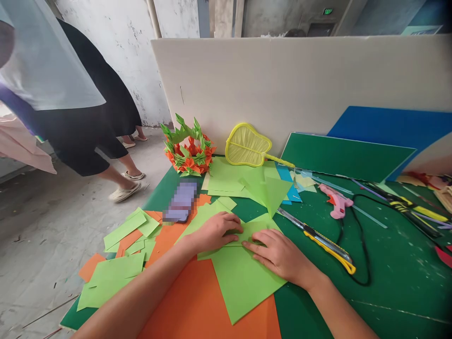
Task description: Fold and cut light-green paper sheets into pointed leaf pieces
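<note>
A sheet of light green paper point(247, 282) lies at an angle in front of me, with a fold line running across it. My left hand point(219, 230) has its fingers curled onto the sheet's upper left part, thumb low against the paper. From the right, my right hand point(277, 252) grips the same sheet with bent fingers near the fold line. What the fingertips do underneath is partly hidden. A large orange sheet point(183, 301) spreads beneath. Just behind my hands stands a folded piece of green paper point(273, 193).
A yellow utility knife point(328, 249) and a pink glue gun point(337, 200) with a black cord lie to the right. Cut paper pieces point(113, 273), a phone point(181, 200), a folded-paper crown point(189, 150) and a yellow fan point(247, 145) are around. A person point(77, 122) is at the left.
</note>
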The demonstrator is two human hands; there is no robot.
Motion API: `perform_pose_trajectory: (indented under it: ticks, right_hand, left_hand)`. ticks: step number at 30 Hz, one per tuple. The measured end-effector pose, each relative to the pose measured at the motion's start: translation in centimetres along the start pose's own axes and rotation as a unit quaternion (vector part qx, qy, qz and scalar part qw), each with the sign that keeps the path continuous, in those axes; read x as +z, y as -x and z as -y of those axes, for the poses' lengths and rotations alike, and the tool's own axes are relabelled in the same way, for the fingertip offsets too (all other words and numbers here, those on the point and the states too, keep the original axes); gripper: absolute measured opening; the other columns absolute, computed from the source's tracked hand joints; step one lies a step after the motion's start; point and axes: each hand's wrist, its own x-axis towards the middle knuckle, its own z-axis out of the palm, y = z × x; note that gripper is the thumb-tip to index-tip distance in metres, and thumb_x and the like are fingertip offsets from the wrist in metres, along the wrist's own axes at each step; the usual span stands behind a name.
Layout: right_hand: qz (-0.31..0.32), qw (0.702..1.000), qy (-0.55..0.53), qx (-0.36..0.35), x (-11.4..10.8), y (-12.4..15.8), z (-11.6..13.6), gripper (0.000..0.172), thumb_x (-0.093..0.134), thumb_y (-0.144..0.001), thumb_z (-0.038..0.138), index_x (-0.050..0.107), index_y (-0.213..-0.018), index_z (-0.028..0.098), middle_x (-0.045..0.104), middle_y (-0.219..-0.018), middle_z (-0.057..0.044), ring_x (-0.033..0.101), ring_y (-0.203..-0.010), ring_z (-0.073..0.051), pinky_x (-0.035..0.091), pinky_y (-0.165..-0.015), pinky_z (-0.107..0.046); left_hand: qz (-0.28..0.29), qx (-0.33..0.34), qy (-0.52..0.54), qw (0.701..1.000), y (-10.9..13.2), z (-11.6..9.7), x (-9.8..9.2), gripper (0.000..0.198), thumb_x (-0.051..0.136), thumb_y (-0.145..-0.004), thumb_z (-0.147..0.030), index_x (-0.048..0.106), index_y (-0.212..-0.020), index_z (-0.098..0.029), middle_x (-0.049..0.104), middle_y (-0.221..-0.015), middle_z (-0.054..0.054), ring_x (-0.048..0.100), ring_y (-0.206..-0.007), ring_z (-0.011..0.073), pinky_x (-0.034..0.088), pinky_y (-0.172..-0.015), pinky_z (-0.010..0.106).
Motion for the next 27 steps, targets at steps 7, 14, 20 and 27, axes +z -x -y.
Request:
perform_pose_trajectory:
  ticks: [7,14,20,27]
  right_hand:
    - [0.007,1.0,-0.01,0.003,0.1,-0.3,0.4,0.034,0.048,-0.098,0.033,0.058,-0.129,0.024,0.061,-0.107,-0.008,0.054,-0.099,-0.022,0.045,-0.084,-0.036]
    - [0.012,0.999,-0.031,0.005,0.2,-0.7,0.6,0.035,0.045,-0.099,0.035,0.057,-0.131,0.026,0.061,-0.108,-0.009,0.055,-0.098,-0.023,0.046,-0.084,-0.037]
    - [0.02,0.998,-0.062,0.027,0.1,-1.6,1.6,0.033,0.048,-0.098,0.036,0.058,-0.129,0.029,0.061,-0.11,-0.007,0.054,-0.102,-0.023,0.046,-0.087,-0.037]
    - [0.021,0.997,-0.067,0.034,0.7,-2.5,2.8,0.036,0.048,-0.098,0.034,0.055,-0.133,0.031,0.06,-0.115,-0.007,0.052,-0.108,-0.024,0.044,-0.093,-0.041]
  left_hand:
    - [0.005,-0.006,0.005,1.0,0.0,0.0,-0.1,0.017,0.062,-0.09,-0.029,0.067,-0.105,-0.021,0.062,-0.112,0.007,0.06,-0.102,0.0195,0.046,-0.094,0.033]
    - [0.004,-0.006,0.018,1.0,-0.1,-0.1,-0.2,0.017,0.064,-0.088,-0.026,0.067,-0.104,-0.021,0.062,-0.111,0.007,0.06,-0.102,0.0197,0.045,-0.094,0.033]
    - [0.0,-0.006,0.028,1.0,-0.1,-0.3,-0.3,0.016,0.064,-0.088,-0.025,0.068,-0.103,-0.021,0.063,-0.109,0.007,0.061,-0.101,0.0197,0.046,-0.094,0.034]
    - [-0.005,-0.001,0.037,0.999,-0.2,-0.1,-0.1,0.016,0.061,-0.088,-0.022,0.068,-0.103,-0.021,0.063,-0.109,0.007,0.061,-0.1,0.0193,0.047,-0.093,0.033]
